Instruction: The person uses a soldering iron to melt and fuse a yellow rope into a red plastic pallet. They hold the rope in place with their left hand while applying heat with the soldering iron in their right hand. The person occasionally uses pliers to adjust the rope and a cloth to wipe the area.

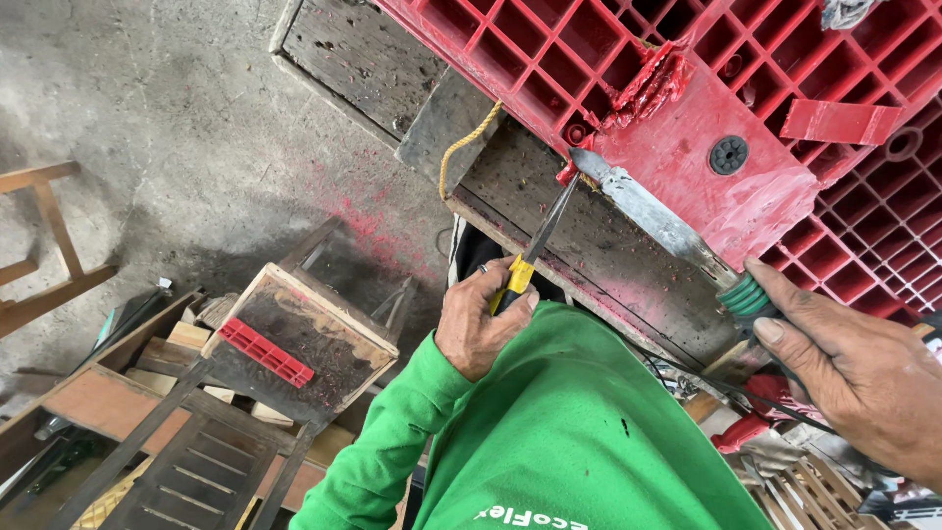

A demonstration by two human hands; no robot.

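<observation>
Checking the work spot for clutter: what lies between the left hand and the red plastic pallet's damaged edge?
In the head view, only the screwdriver shaft spans from the left hand to the red plastic pallet, crossing the dark, red-flecked wooden board beneath.

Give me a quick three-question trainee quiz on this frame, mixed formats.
1. True or false: the left hand holds a yellow-handled tool.
2. The flat metal blade in the right hand has a handle of which colour? A) blue B) green C) white
3. Fill in: both tool tips meet at the edge of the red plastic ____.

Key: 1 true; 2 B; 3 crate.
</observation>
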